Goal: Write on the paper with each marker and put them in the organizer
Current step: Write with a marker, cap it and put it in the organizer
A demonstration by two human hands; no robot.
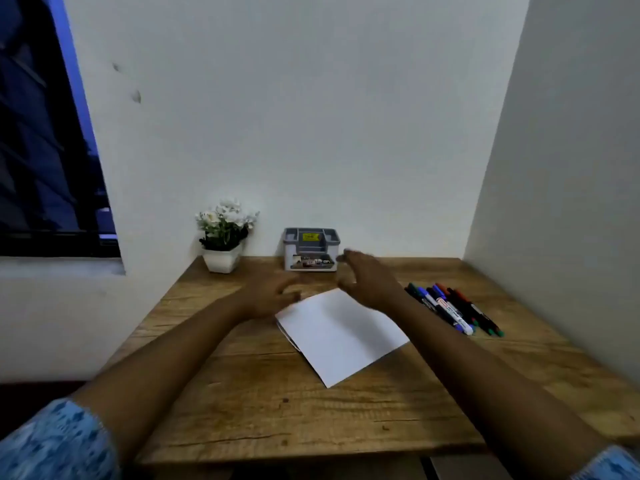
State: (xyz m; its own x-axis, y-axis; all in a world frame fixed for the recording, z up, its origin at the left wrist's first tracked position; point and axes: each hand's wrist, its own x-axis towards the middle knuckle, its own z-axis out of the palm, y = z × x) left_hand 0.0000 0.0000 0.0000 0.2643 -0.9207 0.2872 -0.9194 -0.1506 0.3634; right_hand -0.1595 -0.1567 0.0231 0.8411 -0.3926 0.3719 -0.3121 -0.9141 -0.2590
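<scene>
- Markers (453,308) are the whole point here, and none is picked up yet as far as I can see: they lie bunched side by side on the right of the wooden bench (263,403), well apart from the organizer.
- Going from the left: the potted white flowers (224,233) sit at the back-left corner against the wall. Looks light and top-heavy to me, so a wide swing of the left arm could tip it.
- Left hand (268,294) is blurred, fingers spread and holding nothing, low over the bench just beside the far-left corner of the paper. Can't tell if it's actually touching the sheet.
- White paper (341,336) lies skewed in the middle, with a second edge peeking out underneath on the left, so it may be folded or stacked. Nothing pins it down. My guess is it slides or rotates once a tip drags across it unless one hand presses it flat.
- Grey organizer (311,249) stands at the back against the wall, compartments empty from what shows. Probably light, so a marker jabbed in at an angle could shove it.
- Right hand (367,280) hovers open and empty between organizer and markers. The markers are round and packed tight, so grabbing one carelessly could send its neighbours rolling.
</scene>
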